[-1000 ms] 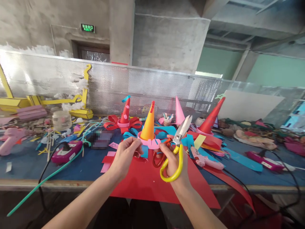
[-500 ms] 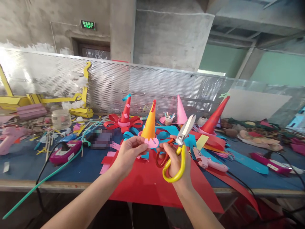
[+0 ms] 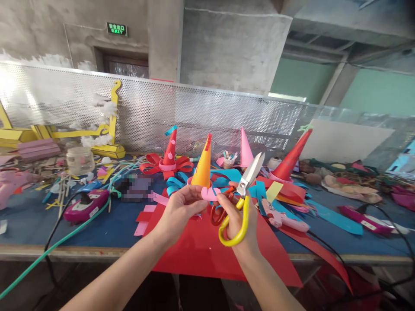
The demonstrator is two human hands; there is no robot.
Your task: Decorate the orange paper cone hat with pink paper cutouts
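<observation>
A small pink paper cutout (image 3: 210, 194) with notches in its edge is pinched at its left end by the fingers of my left hand (image 3: 185, 206). My right hand (image 3: 241, 226) is closed around a pair of scissors (image 3: 249, 176), one handle loop yellow and the other red. The silver blades point up and away, pressed together. Fingertips of this same hand touch the right end of the cutout. Just behind stands an orange paper cone (image 3: 202, 169) with a red strip at its tip. Beneath both hands lies a large red sheet (image 3: 207, 248).
Other cones stand behind: red with loops (image 3: 170, 151), pink (image 3: 246, 149), and tilted red (image 3: 293, 157). A pink glue gun (image 3: 285, 218) lies right, a purple power strip (image 3: 87, 206) left. Clutter and a plastic jar (image 3: 80, 161) fill the table's left side.
The pink cutout has turned between my hands, and my right fingertips have come onto its right end. The scissors stay in my right hand. The view has shifted slightly.
</observation>
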